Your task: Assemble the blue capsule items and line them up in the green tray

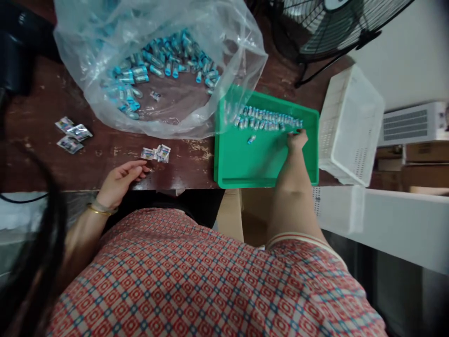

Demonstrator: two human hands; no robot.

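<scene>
My left hand (121,182) rests at the table's front edge, its fingers loosely bent and slightly apart, with nothing visible in them. Just beyond its fingertips lie small printed foil packets (162,153). My right hand (297,139) reaches into a shallow green tray (245,164), fingers pinched together at the right end of the rows; what they hold is hidden. Small clear vials with blue caps (264,114) lie in two rows along the tray's far side. One vial (251,139) sits apart below them, tilted. A large clear plastic bag (196,128) holds many more blue-capped vials (168,58).
More foil packets (72,135) lie on the dark brown table (112,140) at left. A black fan (322,32) stands behind the tray, and a white plastic basket (354,126) to its right. A dark device (21,47) is at far left. The bag's edge overlaps the tray's left corner.
</scene>
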